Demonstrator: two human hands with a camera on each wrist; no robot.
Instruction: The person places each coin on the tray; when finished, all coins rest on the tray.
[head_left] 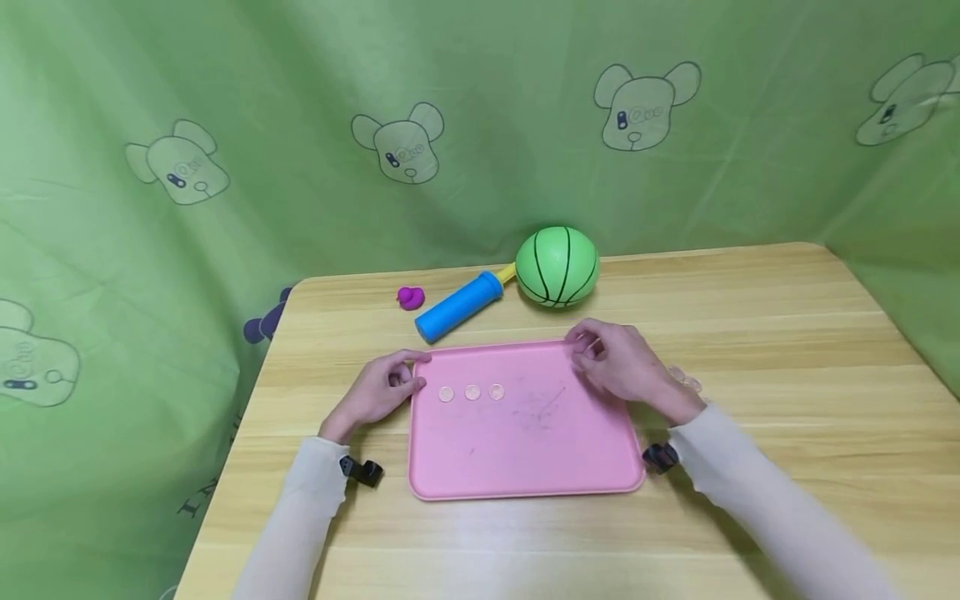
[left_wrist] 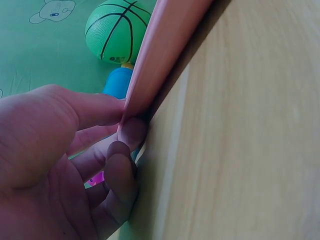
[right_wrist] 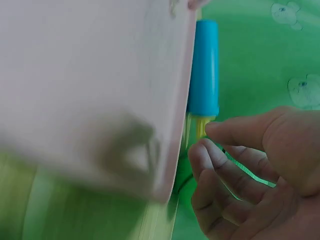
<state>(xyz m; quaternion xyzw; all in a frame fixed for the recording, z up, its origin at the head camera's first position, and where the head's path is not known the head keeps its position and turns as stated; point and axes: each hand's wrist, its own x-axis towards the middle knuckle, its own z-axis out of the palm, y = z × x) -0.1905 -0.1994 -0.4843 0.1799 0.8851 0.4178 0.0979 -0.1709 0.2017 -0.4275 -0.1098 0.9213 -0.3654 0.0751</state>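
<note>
A pink rectangular tray (head_left: 525,462) lies on the wooden table. My left hand (head_left: 381,388) pinches its far left corner; in the left wrist view the thumb (left_wrist: 97,110) is on the rim and a fingertip lies beneath. Three small clear round discs (head_left: 472,392) sit in a row on the tray's left half. Over the far right corner hovers my right hand (head_left: 621,362). Its fingers (right_wrist: 220,160) are loosely bent beside the rim in the right wrist view, with nothing visible between thumb and fingertips.
Several more clear discs (head_left: 686,380) lie on the table (head_left: 810,350), partly hidden by the right forearm. Behind the tray are a purple toy duck (head_left: 410,298), a blue hand pump (head_left: 460,307) with a yellow end, and a green ball (head_left: 557,267). Green printed cloth (head_left: 495,100) hangs behind.
</note>
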